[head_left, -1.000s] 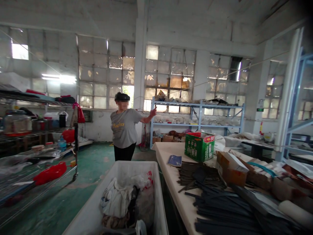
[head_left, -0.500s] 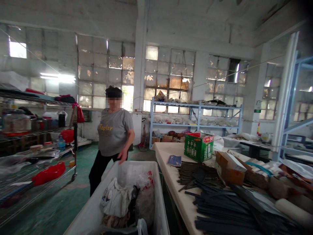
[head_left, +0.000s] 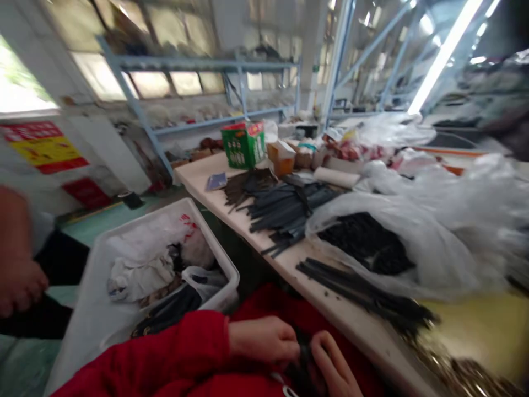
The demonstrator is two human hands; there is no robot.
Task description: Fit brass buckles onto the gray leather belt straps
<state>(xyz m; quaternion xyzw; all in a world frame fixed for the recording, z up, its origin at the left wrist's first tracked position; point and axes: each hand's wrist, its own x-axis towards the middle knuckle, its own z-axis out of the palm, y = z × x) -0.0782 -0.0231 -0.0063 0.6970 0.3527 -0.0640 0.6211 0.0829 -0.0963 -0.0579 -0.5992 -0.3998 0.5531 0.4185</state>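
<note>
Low in the view, my left hand (head_left: 268, 339) comes out of a red sleeve with its fingers curled in. Close to its right is my right hand (head_left: 334, 364), fingers bent and pressed together. A dark, blurred piece (head_left: 306, 361) shows between the two hands; its kind is too smeared to tell. Just beyond, on the table (head_left: 268, 263), lies a bundle of black strips (head_left: 363, 292), with brass-coloured pieces (head_left: 438, 353) at its near end. A clear plastic bag (head_left: 438, 259) holding black pieces (head_left: 366, 242) is spread behind it.
To the left stands a white bin (head_left: 233, 275) with cloth and bags inside. A person's hand (head_left: 20, 286) hangs at the far left. More dark strips (head_left: 289, 204), a green box (head_left: 243, 146), a cardboard box (head_left: 281, 157) and a white roll (head_left: 336, 177) lie farther along the table.
My view has swung right and down. My hands and red sleeve have come into sight. The other person now shows only partly at the left edge.
</note>
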